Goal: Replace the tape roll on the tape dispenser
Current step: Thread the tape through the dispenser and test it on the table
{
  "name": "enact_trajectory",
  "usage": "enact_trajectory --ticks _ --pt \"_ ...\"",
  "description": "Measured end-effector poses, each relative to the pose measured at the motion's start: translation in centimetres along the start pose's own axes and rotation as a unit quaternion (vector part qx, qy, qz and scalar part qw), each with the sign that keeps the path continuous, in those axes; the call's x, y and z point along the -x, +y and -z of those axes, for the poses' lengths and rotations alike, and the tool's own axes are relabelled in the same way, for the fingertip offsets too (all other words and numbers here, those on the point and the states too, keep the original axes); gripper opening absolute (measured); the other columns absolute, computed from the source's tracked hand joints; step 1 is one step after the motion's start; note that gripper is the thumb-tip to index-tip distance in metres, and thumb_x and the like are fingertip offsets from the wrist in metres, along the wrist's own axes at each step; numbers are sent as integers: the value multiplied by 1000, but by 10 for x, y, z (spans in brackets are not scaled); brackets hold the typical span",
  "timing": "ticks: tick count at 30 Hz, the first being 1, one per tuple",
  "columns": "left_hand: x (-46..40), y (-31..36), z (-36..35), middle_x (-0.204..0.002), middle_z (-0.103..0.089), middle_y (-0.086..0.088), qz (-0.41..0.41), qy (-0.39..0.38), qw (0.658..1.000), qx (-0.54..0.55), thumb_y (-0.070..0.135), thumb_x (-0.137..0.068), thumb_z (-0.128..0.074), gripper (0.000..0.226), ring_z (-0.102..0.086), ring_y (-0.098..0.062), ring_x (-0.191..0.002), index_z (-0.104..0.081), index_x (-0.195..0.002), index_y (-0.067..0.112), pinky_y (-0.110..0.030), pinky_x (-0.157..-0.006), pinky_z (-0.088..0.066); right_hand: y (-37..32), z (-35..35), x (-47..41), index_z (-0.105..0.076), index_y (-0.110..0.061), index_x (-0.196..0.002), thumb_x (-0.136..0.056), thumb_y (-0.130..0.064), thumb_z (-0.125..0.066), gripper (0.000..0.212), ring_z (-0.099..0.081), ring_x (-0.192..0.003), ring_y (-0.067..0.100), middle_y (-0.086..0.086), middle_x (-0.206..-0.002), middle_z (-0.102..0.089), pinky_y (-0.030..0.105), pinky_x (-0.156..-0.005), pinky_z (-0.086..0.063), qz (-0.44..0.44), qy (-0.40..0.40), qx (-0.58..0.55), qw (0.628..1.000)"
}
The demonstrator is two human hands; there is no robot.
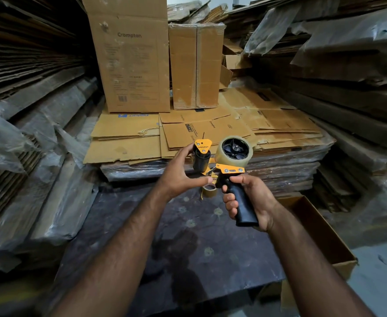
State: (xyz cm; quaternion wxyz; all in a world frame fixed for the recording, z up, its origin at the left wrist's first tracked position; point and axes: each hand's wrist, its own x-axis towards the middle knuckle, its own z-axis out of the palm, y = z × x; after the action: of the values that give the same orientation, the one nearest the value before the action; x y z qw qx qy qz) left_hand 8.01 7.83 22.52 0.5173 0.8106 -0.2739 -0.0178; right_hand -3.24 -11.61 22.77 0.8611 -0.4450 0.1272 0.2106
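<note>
I hold a yellow and black tape dispenser (230,171) in front of me. My right hand (249,200) is wrapped around its black handle. A clear tape roll (233,156) sits on the dispenser's black wheel hub. My left hand (183,172) reaches the dispenser's front, fingers around the black roller under the yellow plate (202,146), thumb near the frame. A brown cardboard tape core (209,191) lies on the dark surface just below the hands.
A dark patterned surface (176,236) is under my arms. A wrapped stack of flattened cartons (210,133) lies beyond it, with upright boxes (130,60) behind. Cardboard stacks rise on both sides. An open box (320,227) stands at the right.
</note>
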Motion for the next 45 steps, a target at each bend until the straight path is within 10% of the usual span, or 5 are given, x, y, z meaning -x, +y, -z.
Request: enact_trajectory --ticks 15,21,29,36,45 --pt "-12 -2 29 -119 -68 0 131 9 968 215 62 -75 -62 50 -56 -23 -118 -69 -106 23 -47 -96 -41 23 -12 2 -59 -11 -75 -92 -30 -51 26 -46 -46 19 5 -60 -51 29 -44 -40 25 104 166 980" --pt "-20 -4 31 -126 -67 -9 219 -28 947 233 82 -77 -49 71 -59 -30 -120 -69 -110 22 -54 -109 -41 38 0 0 -58 -23 -114 -89 -40 -59 31 -65 -92 30 6 -101 -69 35 -66 -46 255 315 681 610" --pt "-20 -12 30 -104 -72 -2 194 -9 961 198 70 -80 -58 55 -57 -17 -113 -72 -97 19 -48 -98 -24 49 9 -11 -52 -22 -117 -79 -39 -52 41 -66 -87 31 3 -98 -66 36 -63 -49 283 315 797 431" --pt "-18 -41 34 -96 -74 -6 219 22 944 245 45 -91 -68 30 -66 -21 -89 -74 -94 15 -34 -80 -51 67 13 -9 -59 -22 -110 -76 -41 -52 40 -67 -82 33 4 -89 -70 32 -57 -39 297 333 752 485" --pt "-20 -60 -28 -70 -71 -1 241 6 936 258 -2 -87 -69 17 -68 -7 -53 -67 -82 14 -23 -49 -56 98 39 9 -65 -19 -71 -53 -32 -62 23 -65 -66 27 5 -68 -70 48 -63 -54 171 360 491 775"
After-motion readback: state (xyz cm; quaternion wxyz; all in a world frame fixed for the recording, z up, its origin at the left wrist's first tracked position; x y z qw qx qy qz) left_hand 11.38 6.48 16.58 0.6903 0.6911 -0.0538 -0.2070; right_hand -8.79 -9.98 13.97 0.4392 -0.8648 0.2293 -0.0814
